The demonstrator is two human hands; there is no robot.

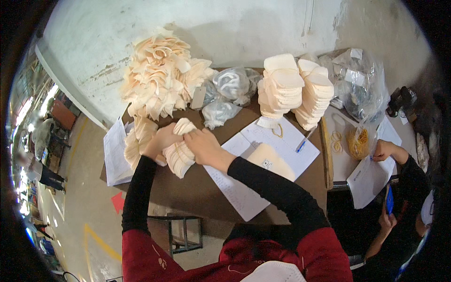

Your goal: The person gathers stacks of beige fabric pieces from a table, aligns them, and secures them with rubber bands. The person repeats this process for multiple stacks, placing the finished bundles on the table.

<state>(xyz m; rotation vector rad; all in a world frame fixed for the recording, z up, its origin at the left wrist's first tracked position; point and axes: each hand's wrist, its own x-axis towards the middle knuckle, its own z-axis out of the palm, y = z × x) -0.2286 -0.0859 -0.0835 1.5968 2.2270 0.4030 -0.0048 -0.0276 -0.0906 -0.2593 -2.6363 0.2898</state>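
On the brown table (305,188), a small bundle of cream-coloured, flat, rounded pads (180,162) is between my hands. My left hand (164,140) is closed around the bundle's left side, its fingers partly hidden by the pads. From the right, my right hand (203,146) grips the bundle's upper part. What thin band, if any, circles the pads is too small to make out. Close by my left hand lies another group of cream pads (139,136). A big loose heap of similar pieces (157,70) rises behind it against the wall.
Tall neat stacks of pads (282,87) stand at the back right. Plastic bags (232,84) sit mid-back. Written sheets (239,192) carry a loose pad (268,160) and a blue pen (301,146). Yellow rubber bands (358,142) lie near a co-worker's hand (384,149), which touches papers.
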